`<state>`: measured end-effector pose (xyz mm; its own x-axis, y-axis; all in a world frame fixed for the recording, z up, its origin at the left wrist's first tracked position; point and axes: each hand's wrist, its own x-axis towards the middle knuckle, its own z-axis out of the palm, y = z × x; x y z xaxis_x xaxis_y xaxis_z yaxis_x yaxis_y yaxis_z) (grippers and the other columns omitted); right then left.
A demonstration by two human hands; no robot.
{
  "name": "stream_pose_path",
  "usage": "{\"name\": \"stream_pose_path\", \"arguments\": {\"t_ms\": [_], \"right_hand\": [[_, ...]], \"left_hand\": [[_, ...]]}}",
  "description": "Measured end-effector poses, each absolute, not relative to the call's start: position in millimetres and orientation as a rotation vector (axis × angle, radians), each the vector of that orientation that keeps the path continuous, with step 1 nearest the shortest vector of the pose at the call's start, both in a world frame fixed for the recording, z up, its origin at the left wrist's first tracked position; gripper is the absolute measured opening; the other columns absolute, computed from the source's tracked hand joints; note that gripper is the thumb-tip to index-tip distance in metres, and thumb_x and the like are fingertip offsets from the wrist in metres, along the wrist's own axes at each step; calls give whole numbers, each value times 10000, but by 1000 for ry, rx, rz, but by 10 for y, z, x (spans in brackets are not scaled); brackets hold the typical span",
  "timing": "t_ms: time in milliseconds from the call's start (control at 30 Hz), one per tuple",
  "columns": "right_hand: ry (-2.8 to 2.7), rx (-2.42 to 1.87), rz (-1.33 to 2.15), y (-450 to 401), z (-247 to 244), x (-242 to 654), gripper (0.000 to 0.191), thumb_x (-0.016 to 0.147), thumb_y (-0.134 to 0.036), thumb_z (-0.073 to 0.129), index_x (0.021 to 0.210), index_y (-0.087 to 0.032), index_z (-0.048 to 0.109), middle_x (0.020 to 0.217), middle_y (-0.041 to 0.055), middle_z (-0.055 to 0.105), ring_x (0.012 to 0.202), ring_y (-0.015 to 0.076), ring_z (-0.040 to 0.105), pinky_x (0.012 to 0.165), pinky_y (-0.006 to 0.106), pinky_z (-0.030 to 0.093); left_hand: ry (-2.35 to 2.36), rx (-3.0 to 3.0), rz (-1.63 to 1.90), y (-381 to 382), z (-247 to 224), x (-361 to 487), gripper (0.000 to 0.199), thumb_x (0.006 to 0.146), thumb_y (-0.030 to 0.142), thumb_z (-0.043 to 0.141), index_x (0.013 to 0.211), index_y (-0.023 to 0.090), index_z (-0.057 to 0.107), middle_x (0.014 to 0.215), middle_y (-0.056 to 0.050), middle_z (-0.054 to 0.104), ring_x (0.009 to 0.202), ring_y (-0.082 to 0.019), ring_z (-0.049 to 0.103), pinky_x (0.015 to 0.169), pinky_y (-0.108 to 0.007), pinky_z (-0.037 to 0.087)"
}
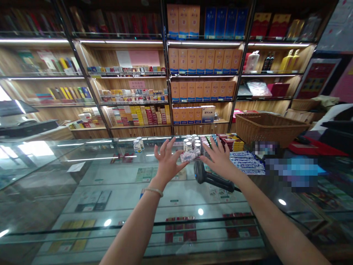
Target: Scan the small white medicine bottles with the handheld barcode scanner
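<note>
My left hand (167,162) is over the glass counter (116,198), its fingers spread and its thumb beside a small whitish clear-wrapped item (188,156). Whether the thumb touches that item I cannot tell. My right hand (219,159) is on the other side of it, fingers apart and holding nothing. Just behind the hands stands a cluster of small white-capped bottles (188,145). Two similar bottles (138,145) are further left. A black handheld barcode scanner (211,178) lies on the glass below my right hand, its rear end partly hidden by the forearm.
Blue-and-white packets (245,162) lie right of my right hand, near yellow-and-red packs (233,142). A wicker basket (270,127) stands at the back right. Boxed goods fill the wall shelves (204,76). Flat packs (180,229) show under the glass.
</note>
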<state>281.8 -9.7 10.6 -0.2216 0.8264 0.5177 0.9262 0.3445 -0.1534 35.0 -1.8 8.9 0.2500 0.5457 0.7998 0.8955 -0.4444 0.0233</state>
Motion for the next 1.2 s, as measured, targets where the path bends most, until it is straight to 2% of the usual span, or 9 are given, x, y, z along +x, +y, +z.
{"name": "stream_pose_path", "arguments": {"t_ms": [133, 267, 433, 567, 733, 833, 933, 1033, 1200], "right_hand": [[-2255, -1576, -210, -397, -108, 2899, 955, 886, -784, 446, 1631, -230, 224, 1706, 167, 133, 1579, 390, 14, 1209, 696, 80], [-2321, -1636, -178, -542, -309, 2923, 1111, 776, -820, 581, 1627, -192, 239, 1698, 205, 111, 1571, 426, -1, 1195, 717, 51], [-2309, -1628, -204, -545, -393, 2893, 947, 806, -738, 626, 1557, -202, 413, 1687, 216, 170, 1572, 420, 35, 1192, 719, 53], [-2261, -1621, -243, -547, -395, 2857, 608, 838, -613, 671, 1306, -225, 658, 1678, 190, 236, 1567, 422, 93, 1185, 728, 74], [-2172, -1591, -303, -574, -347, 2833, 325, 827, -396, 670, 1097, -219, 717, 1624, 150, 385, 1539, 409, 220, 1173, 701, 198], [-2116, -1508, -221, -629, -259, 2842, 344, 804, -317, 621, 1122, -202, 689, 1519, 143, 533, 1427, 364, 451, 1126, 557, 383], [-2024, -1521, -51, -711, -165, 2850, 383, 816, -304, 558, 1179, -219, 644, 1129, 99, 762, 1020, 295, 724, 841, 391, 533], [-2023, -1532, 36, -781, -117, 2842, 370, 809, -312, 553, 1165, -250, 632, 919, 45, 784, 843, 294, 751, 690, 338, 492], [-2113, -1494, 129, -823, -114, 2811, 504, 752, -292, 631, 1253, -271, 582, 883, 14, 787, 831, 297, 758, 681, 315, 458]], "left_hand": [[-1340, -2035, -1099, 25, 63, 320, 361, 798, 589, 745, 1039, 321, 742, 1617, -76, 404, 1504, -374, 295, 1229, -649, 4], [-1352, -2021, -1081, 51, 30, 312, 349, 799, 558, 758, 1048, 316, 736, 1621, -87, 397, 1502, -372, 303, 1223, -649, 36], [-1380, -2021, -1077, 58, 8, 310, 352, 781, 549, 777, 1036, 310, 735, 1620, -90, 399, 1499, -381, 305, 1219, -660, 36], [-1379, -2007, -1057, 66, -10, 309, 363, 764, 548, 792, 1041, 321, 733, 1619, -86, 401, 1499, -369, 310, 1222, -653, 45], [-1385, -2007, -1058, 84, -43, 303, 379, 748, 548, 808, 1046, 325, 737, 1621, -82, 397, 1497, -367, 309, 1224, -652, 43], [-1392, -2019, -1071, 88, -57, 304, 381, 747, 549, 808, 1044, 321, 739, 1621, -84, 398, 1497, -372, 309, 1222, -661, 33], [-1394, -2017, -1069, 81, -55, 310, 378, 756, 551, 800, 1049, 319, 740, 1615, -84, 408, 1494, -374, 315, 1223, -662, 39], [-1400, -2021, -1063, 70, -45, 313, 381, 756, 551, 801, 1052, 318, 742, 1613, -86, 411, 1487, -379, 324, 1223, -659, 44], [-1396, -1999, -1035, 73, -50, 304, 383, 764, 564, 789, 1059, 325, 741, 1606, -96, 419, 1487, -373, 327, 1214, -662, 60]]}}
